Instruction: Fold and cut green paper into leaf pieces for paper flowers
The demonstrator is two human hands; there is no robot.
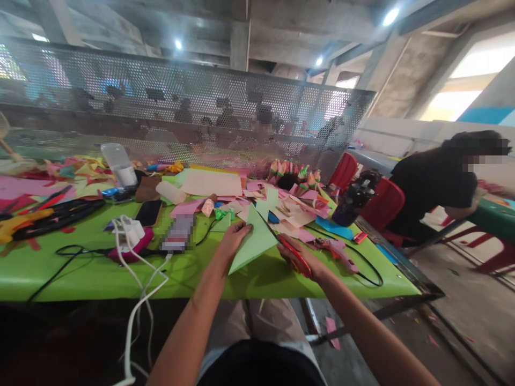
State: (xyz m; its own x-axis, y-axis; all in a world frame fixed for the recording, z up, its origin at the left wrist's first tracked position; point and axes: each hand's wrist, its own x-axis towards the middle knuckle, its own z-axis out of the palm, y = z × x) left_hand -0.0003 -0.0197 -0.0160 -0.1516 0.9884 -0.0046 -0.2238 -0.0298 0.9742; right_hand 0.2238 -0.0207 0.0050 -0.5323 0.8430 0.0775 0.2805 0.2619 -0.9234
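Observation:
Pinched in my left hand (232, 242) is a folded sheet of light green paper (254, 241), held up over the table with a pointed corner on top. My right hand (300, 257) grips a pair of red-handled scissors (296, 257). Their dark blades lie along the right edge of the green paper; whether they are apart I cannot make out. Just right of the scissors rests a pink glue gun (340, 254) with a black cord. Behind the paper lie scattered paper pieces (295, 212) in pink, cream and green.
Paper flowers (287, 171) stand at the back of the green table (132, 284). Left of me are a pink power strip (132, 244) with white cables, two phones, and a clear bottle (118, 166). A dark bottle (356, 198) stands right. A person (434, 177) sits beyond.

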